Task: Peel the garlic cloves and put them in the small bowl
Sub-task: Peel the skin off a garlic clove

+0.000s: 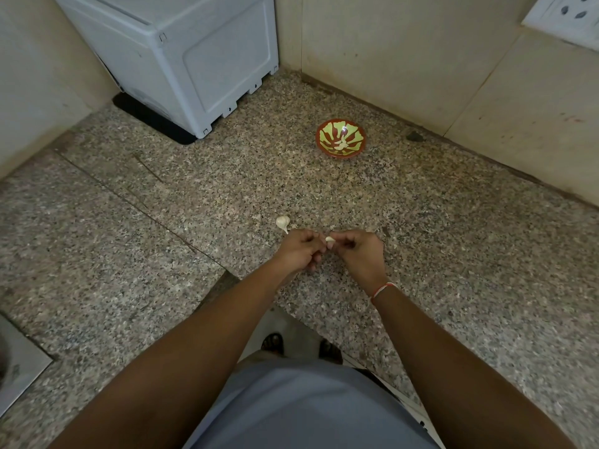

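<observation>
Both hands meet low over the speckled granite worktop (421,254), close to its near edge. The left hand (299,251) and the right hand (359,254) each have their fingers curled inward, pinching a single pale garlic clove (330,239) between them at the fingertips. A thread band (384,289) circles the right wrist. A garlic bulb (282,222) lies on the worktop just beyond the left hand, stalk pointing toward it. The small bowl (341,138), red-rimmed with a green pattern, stands well apart toward the back wall and contains a few pale peeled cloves (341,144). A white appliance (181,59) occupies the far left corner.
</observation>
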